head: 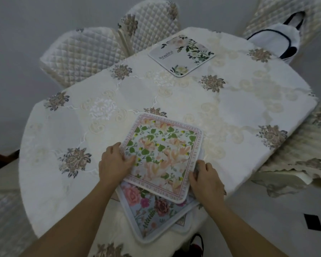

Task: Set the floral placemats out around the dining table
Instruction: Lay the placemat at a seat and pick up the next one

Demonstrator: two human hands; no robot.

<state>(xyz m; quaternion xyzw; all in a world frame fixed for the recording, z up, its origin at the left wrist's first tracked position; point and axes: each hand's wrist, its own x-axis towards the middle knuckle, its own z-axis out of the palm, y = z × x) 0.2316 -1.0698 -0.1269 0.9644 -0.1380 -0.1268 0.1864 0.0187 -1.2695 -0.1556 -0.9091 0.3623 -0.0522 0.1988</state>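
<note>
A stack of floral placemats lies at the near edge of the dining table (239,112). The top placemat (161,154) has peach flowers, green leaves and a lettered border. My left hand (113,162) grips its left edge, thumb on top. My right hand (206,179) holds its right corner. Under it lies a placemat with pink and dark red roses (152,212), hanging over the table edge. More mats below it are mostly hidden. One white placemat with the word "Beautiful" (182,54) lies flat at the far side.
An embroidered cream tablecloth covers the table. Two quilted chairs (82,54) stand at the far left. Another chair at the far right carries a white bag with dark trim (278,38). A covered chair (295,154) sits at the right.
</note>
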